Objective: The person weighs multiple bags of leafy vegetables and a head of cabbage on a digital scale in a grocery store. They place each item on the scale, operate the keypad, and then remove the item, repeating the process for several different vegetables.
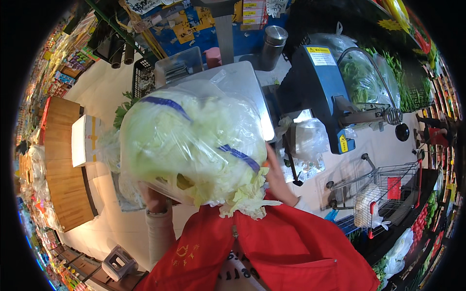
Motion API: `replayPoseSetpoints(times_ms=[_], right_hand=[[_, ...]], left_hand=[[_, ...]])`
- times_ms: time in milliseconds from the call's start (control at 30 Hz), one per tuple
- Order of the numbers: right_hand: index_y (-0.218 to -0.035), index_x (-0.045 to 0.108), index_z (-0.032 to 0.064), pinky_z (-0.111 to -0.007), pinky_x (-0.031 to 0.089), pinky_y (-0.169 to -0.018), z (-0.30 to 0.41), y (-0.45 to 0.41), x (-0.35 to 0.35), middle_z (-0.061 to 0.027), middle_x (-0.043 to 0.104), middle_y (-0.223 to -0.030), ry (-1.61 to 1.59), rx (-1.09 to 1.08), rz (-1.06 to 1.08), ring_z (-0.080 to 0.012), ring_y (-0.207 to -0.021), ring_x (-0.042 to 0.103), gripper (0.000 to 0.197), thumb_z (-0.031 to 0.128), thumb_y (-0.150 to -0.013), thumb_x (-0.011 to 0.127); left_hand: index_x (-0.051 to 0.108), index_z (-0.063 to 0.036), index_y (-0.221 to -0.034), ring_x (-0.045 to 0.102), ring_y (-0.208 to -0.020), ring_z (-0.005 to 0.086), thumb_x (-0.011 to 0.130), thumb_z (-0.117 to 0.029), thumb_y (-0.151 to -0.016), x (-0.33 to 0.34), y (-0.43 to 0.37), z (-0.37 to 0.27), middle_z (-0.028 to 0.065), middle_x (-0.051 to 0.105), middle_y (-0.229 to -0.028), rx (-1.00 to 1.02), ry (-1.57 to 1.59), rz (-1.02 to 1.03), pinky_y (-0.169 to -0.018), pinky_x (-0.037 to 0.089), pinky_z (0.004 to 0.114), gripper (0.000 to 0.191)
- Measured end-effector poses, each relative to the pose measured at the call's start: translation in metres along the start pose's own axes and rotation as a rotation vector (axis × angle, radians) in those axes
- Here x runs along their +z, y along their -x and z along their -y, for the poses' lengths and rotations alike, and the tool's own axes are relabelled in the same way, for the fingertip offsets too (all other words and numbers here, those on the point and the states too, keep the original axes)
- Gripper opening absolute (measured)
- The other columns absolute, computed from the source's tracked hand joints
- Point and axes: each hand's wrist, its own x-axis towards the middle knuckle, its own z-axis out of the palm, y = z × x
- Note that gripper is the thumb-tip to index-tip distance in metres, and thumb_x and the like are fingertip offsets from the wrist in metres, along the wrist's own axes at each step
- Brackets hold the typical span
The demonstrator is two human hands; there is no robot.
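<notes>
A large clear plastic bag point(240, 109) packed with pale green leafy vegetables point(164, 138), which look like cabbage or lettuce, fills the middle of the view. Purple tape bands point(240, 157) show on it. Loose leaves point(251, 203) poke out at its lower right, close to my red vest. My left hand point(154, 198) grips the bundle from below at its left side, partly hidden by it. Against the right side presses my right hand point(278, 178), its fingers partly covered. Behind the bundle, partly covered, is a steel weighing plate point(242, 78).
A blue machine point(324, 94) with a metal arm stands at the right, with bagged greens point(364, 80) behind it. Beyond the plate are a steel canister point(275, 42) and a clear plastic bin point(178, 67). A wire shopping cart point(386, 189) stands right; a white box point(83, 140) is left.
</notes>
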Motion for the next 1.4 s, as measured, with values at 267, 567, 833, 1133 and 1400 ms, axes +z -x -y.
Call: replayPoseSetpoints(times_ms=[267,567,833,1133,1400], right_hand=[[-0.141,0.018,0.0013,-0.028,0.022,-0.105,0.017,-0.063,-0.003,-0.015,0.029,-0.142,-0.171,-0.086,0.022,-0.0198,-0.128,0.029,0.066,0.035,-0.093,0.047],[-0.127,0.046,0.0015,-0.032,0.035,-0.097,0.009,-0.155,-0.068,-0.013,0.055,-0.12,-0.413,-0.03,-0.046,-0.0193,-0.113,0.05,0.058,0.047,-0.096,0.027],[-0.119,0.054,0.0018,-0.027,0.043,-0.086,-0.117,-0.011,-0.087,-0.0069,0.058,-0.113,-0.177,0.161,-0.486,-0.0153,-0.102,0.054,0.035,0.021,-0.089,0.056],[-0.138,0.022,-0.0011,-0.029,0.036,-0.096,-0.165,0.031,-0.063,-0.0149,0.045,-0.125,0.062,0.163,-0.043,-0.0198,-0.112,0.045,0.085,0.013,-0.073,0.075],[-0.136,0.022,-0.001,-0.031,0.037,-0.095,-0.178,0.029,-0.053,-0.0157,0.047,-0.12,0.06,0.126,-0.065,-0.024,-0.11,0.048,0.09,0.005,-0.064,0.077]], left_hand=[[0.025,-0.0031,-0.132,0.041,-0.112,0.0207,0.051,-0.01,-0.085,0.032,-0.015,-0.009,0.0105,0.04,-0.124,0.246,-0.421,0.028,-0.097,0.032,0.03,0.053],[0.019,-0.0038,-0.132,0.041,-0.116,0.0197,0.052,0.006,-0.081,0.082,0.021,0.001,0.0104,0.034,-0.13,0.136,-0.003,-0.05,-0.092,0.039,0.026,0.061],[0.025,0.0029,-0.129,0.041,-0.117,0.0231,0.05,0.006,-0.081,0.063,0.043,0.007,0.0135,0.035,-0.129,0.127,-0.044,-0.044,-0.097,0.038,0.038,0.054],[0.032,-0.0015,-0.128,0.041,-0.12,0.027,0.05,-0.002,-0.086,0.05,0.066,0.014,0.0126,0.038,-0.126,-0.021,0.057,-0.174,-0.1,0.035,0.041,0.046],[0.039,-0.004,-0.123,0.044,-0.113,0.0229,0.049,-0.001,-0.085,0.051,0.088,0.026,0.0097,0.041,-0.122,-0.084,0.083,-0.132,-0.095,0.039,0.035,0.039]])
